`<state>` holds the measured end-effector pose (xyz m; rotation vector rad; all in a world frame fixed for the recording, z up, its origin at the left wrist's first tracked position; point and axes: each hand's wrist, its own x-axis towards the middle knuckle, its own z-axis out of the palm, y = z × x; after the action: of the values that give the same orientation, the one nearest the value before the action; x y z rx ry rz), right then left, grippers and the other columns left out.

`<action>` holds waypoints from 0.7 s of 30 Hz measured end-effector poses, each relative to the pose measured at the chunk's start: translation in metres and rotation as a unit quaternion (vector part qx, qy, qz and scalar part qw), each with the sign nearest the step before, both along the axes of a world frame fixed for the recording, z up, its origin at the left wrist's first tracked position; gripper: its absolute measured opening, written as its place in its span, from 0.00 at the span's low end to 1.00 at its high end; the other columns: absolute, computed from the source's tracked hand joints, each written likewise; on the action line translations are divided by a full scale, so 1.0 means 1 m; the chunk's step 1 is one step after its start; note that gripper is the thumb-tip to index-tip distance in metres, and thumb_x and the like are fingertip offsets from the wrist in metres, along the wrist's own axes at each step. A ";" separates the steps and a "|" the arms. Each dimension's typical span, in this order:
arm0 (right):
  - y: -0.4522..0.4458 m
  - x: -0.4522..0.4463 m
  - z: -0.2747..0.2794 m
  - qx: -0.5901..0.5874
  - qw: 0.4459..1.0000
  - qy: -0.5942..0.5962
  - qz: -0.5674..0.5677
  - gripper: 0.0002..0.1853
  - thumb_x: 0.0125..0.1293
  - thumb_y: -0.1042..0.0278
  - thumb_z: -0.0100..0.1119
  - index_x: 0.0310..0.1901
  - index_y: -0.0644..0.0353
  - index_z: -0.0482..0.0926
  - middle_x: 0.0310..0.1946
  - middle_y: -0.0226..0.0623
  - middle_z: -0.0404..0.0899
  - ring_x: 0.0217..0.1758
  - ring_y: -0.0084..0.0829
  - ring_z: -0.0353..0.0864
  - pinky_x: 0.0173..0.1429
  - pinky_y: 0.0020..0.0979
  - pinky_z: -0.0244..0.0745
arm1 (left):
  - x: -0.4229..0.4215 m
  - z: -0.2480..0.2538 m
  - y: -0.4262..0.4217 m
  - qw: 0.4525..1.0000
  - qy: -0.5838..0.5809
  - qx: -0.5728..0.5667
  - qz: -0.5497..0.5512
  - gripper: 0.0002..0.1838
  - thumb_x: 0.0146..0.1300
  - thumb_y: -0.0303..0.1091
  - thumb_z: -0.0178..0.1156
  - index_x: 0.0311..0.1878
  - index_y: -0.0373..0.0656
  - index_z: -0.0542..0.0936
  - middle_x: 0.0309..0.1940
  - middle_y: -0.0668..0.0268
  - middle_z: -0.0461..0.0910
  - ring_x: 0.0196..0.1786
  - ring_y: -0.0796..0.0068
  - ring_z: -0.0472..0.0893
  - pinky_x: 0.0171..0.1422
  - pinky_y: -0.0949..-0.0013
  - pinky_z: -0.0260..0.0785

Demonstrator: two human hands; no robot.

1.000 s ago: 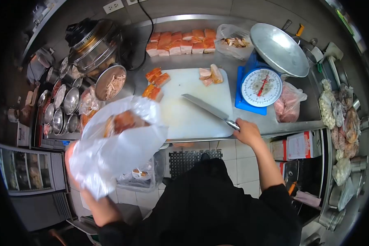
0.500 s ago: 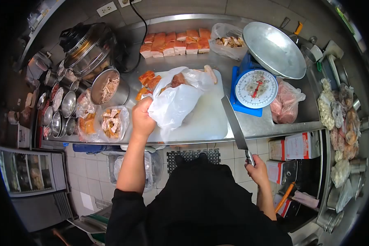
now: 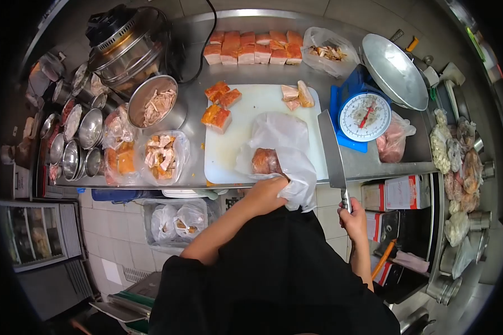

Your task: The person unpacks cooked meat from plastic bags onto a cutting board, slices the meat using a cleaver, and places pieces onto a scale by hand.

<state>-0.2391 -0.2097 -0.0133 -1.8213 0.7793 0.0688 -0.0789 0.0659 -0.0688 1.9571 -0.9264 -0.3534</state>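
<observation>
My left hand (image 3: 269,195) is closed at the front edge of the white cutting board (image 3: 223,153), gripping a white plastic bag (image 3: 282,131). A browned chunk of meat (image 3: 266,161) shows from the bag, right by my fingers. The fingertips are partly hidden by the plastic. In my right hand (image 3: 353,220) is a large knife (image 3: 333,153), gripped by its handle, with the blade pointing up and away beside the board's right edge. Orange-skinned meat pieces (image 3: 216,118) lie at the board's back left, and paler meat pieces (image 3: 298,96) at its back right.
A blue dial scale (image 3: 365,117) with a metal pan stands right of the board. Roast pork blocks (image 3: 254,49) line the back. To the left are a steel pot of meat strips (image 3: 180,114), a bag of chopped meat (image 3: 162,159) and several metal bowls (image 3: 90,127).
My left hand has brought the bag down and right, from above the board to its front edge. Meat pieces on the board are uncovered. The knife stays in my right hand.
</observation>
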 end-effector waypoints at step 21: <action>-0.097 -0.024 0.003 -0.091 0.994 -0.022 0.062 0.11 0.60 0.66 0.65 0.42 0.61 0.80 0.23 0.34 0.77 0.27 0.28 0.75 0.34 0.33 0.71 | 0.199 0.054 -0.144 0.892 -0.158 0.423 0.019 0.34 0.62 0.61 0.67 0.65 0.51 0.83 0.66 0.56 0.80 0.65 0.54 0.80 0.67 0.51 0.71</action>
<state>-0.2635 -0.3066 -0.0104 -2.0364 0.6585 0.0390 0.1198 -0.0777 -0.0152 2.8985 -1.0323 -0.4744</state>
